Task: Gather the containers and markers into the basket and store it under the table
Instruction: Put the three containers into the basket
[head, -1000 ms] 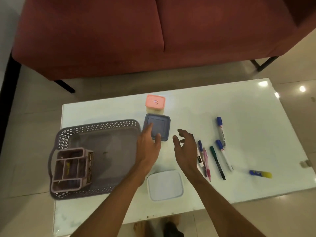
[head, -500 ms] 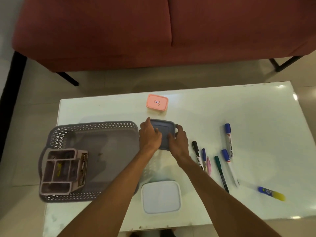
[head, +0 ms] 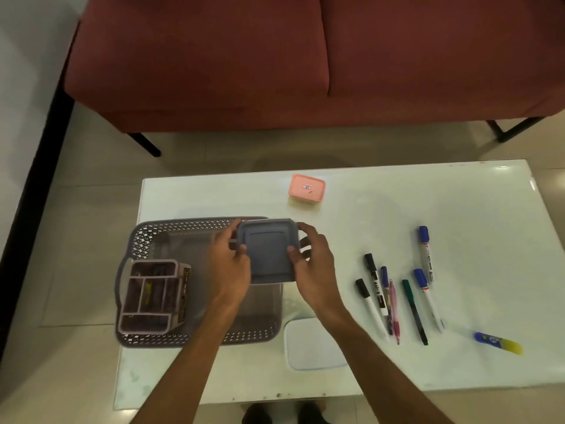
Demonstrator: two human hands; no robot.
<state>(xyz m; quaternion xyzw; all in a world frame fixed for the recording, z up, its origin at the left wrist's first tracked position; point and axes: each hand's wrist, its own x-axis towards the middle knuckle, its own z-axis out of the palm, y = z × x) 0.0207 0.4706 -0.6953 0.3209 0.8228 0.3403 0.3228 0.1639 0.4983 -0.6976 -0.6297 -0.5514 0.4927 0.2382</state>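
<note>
Now both hands, left (head: 227, 264) and right (head: 315, 264), pinch the grey container (head: 267, 252) by opposite edges above the basket (head: 171, 234) at its right end. Best keep it level and set it on the open basket floor, clear of the organiser (head: 153, 298).

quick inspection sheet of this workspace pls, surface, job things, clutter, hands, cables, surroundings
surface: glossy white rectangular table, reflections on it.
job's things: grey perforated plastic basket holds a mauve divided organiser; grey square lidded container held above the basket's right end; pink lidded box and white square lidded container on the table; seven markers and pens lie loose at right.
clutter: blue and yellow glue stick.
grippers: left hand and right hand grip the grey container's sides.
cables: nothing seen.
surroundings: red sofa, tiled floor.
</note>
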